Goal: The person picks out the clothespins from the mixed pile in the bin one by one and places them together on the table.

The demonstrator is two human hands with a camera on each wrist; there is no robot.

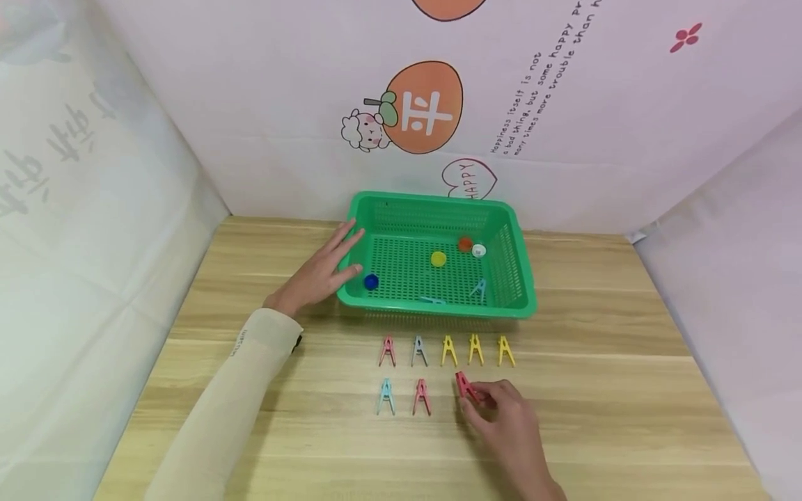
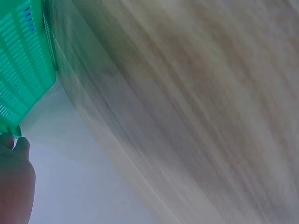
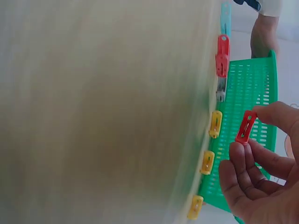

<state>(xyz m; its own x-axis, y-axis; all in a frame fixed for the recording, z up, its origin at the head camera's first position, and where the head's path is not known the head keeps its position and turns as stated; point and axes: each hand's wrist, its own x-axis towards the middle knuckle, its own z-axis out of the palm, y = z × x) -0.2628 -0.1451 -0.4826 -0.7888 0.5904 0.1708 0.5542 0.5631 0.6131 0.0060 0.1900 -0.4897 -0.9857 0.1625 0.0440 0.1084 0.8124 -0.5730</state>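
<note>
My right hand (image 1: pixel 510 424) pinches a red clothespin (image 1: pixel 466 386) between thumb and fingers, just right of the lower row of pegs. The right wrist view shows the same red clothespin (image 3: pixel 245 127) at the fingertips. My left hand (image 1: pixel 319 273) rests on the left rim of a green plastic basket (image 1: pixel 438 310), its fingers spread and fairly straight. In the lower row stand a light blue clothespin (image 1: pixel 386 396) and a pink clothespin (image 1: pixel 422 396). Above them are another pink clothespin (image 1: pixel 388 351), a grey-blue clothespin (image 1: pixel 419 351) and three yellow clothespins (image 1: pixel 475 348).
Inside the basket lie an orange cap (image 1: pixel 465 244), a white cap (image 1: pixel 479 250), a yellow cap (image 1: pixel 438 259), a blue cap (image 1: pixel 371 282) and two light blue clothespins (image 1: pixel 480 287). Behind the wooden table (image 1: pixel 601 362) hangs a printed cloth (image 1: pixel 282 90), with pale cloths at both sides.
</note>
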